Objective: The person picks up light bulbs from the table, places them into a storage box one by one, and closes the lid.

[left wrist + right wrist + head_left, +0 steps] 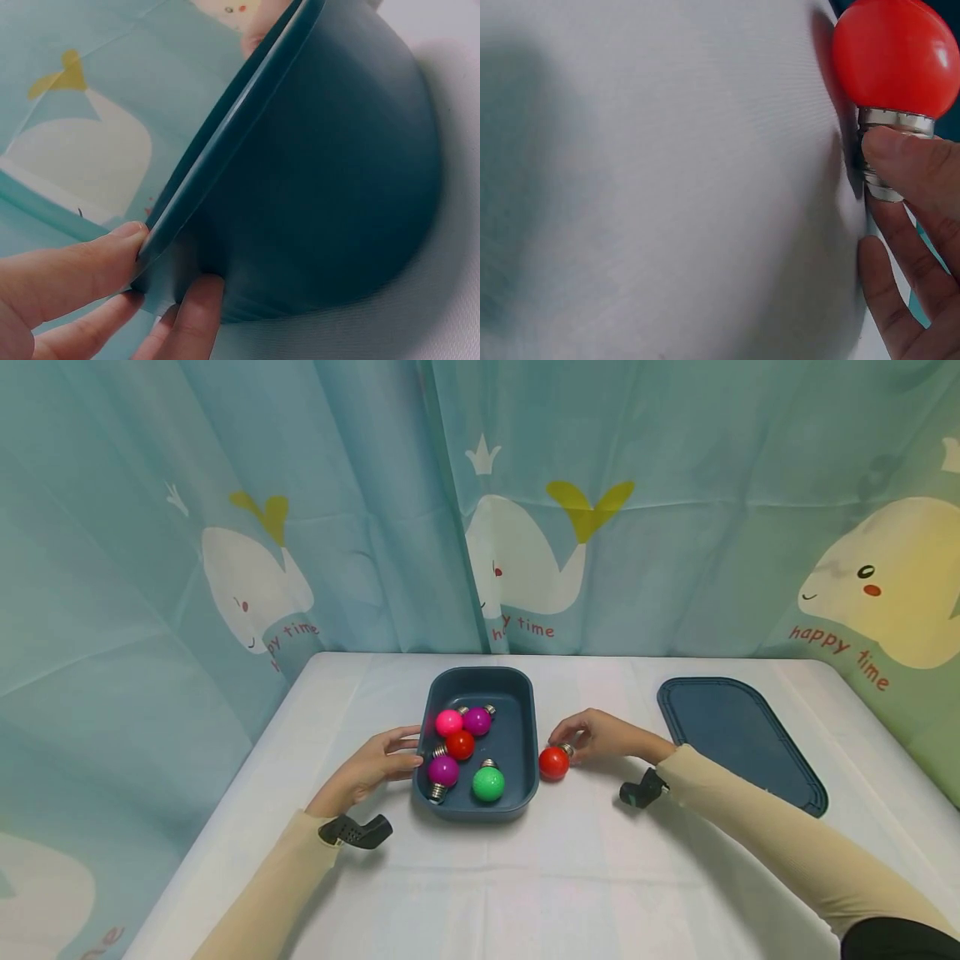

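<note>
My right hand [596, 733] pinches a red light bulb [553, 764] by its metal screw base, just right of a dark blue bin. In the right wrist view the thumb [911, 161] lies across the base, with the round red globe beyond it. My left hand [381, 764] rests against the left side of the bin [480, 817], its fingertips on the outer wall and at the rim in the left wrist view. Inside the bin lie a pink bulb [449, 722], another red bulb [460, 745], two purple bulbs [443, 771] and a green bulb [488, 783].
A flat dark blue lid [738, 739] lies at the right of the white-covered table [480, 893], beside the right forearm. Behind the table hangs a blue-green curtain [390, 527] printed with whales.
</note>
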### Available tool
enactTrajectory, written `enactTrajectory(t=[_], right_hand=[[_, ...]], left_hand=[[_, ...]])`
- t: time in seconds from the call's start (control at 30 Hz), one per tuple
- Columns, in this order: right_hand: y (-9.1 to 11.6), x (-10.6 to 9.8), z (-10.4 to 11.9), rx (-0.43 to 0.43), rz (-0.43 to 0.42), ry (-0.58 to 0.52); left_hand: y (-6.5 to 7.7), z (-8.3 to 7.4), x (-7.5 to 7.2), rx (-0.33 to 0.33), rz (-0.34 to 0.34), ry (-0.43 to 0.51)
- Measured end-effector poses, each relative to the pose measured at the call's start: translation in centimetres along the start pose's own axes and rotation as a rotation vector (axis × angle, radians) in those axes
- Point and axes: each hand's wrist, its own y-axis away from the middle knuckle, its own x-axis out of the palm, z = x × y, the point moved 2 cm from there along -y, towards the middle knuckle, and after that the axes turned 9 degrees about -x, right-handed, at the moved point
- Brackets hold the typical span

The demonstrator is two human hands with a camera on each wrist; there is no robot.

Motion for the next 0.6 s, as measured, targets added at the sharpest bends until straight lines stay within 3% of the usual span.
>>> enactTrajectory(t=[0.33, 0.6], right_hand=[[0.03, 0.08, -0.10, -0.010, -0.004, 0.031], [0.26, -0.25, -0.10, -0.037, -0.004, -0.021]], left_hand=[[0.11, -0.06, 0.04, -0.004, -0.003, 0.000], [0.01, -0.12, 0.22, 0.003, 0.001, -0.004]])
